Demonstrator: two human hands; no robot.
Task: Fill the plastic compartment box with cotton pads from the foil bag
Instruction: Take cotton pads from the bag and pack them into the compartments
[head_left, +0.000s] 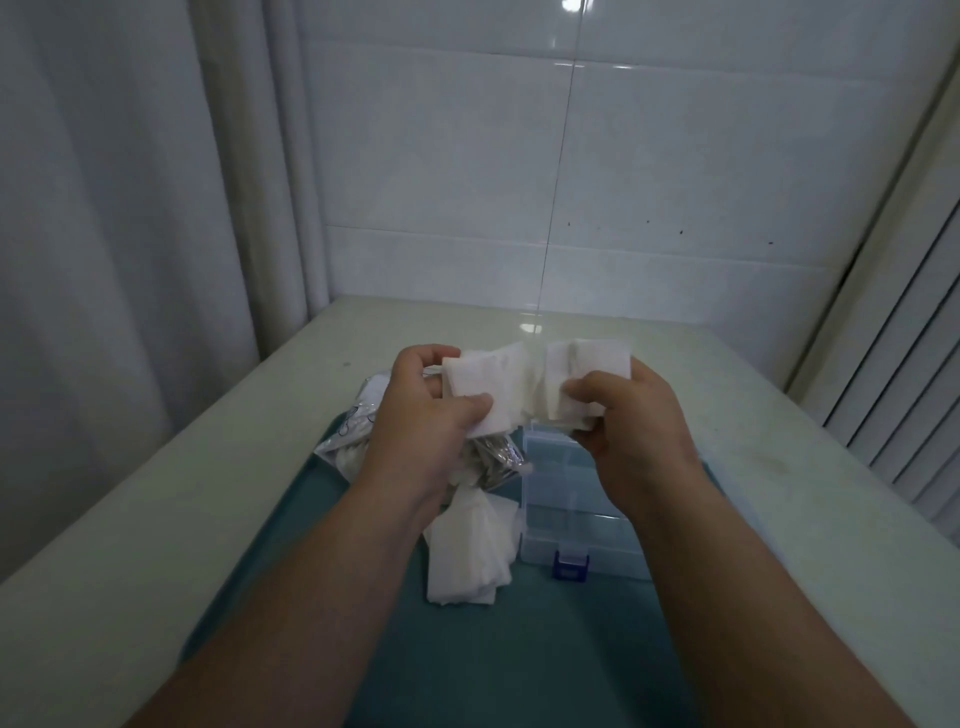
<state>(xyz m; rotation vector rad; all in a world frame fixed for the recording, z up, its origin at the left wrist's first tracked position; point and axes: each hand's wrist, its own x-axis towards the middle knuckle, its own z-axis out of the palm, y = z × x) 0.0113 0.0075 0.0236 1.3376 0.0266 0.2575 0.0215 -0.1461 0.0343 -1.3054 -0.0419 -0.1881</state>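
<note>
My left hand (423, 410) pinches a stack of white cotton pads (485, 384) above the tray. My right hand (631, 415) grips another bunch of pads (587, 364) right beside them; the two bunches touch in the middle. Below my left hand lies the crumpled foil bag (496, 460), partly hidden by my wrist. A loose pile of pads (470, 551) rests on the tray in front of the bag. The clear plastic compartment box (566, 514), with a blue latch (570, 566), sits on the tray under my right hand; its compartments look blurred.
Everything sits on a teal tray (519, 649) on a pale table (779, 467). A white tiled wall stands behind, a curtain hangs on the left, and slatted blinds run along the right.
</note>
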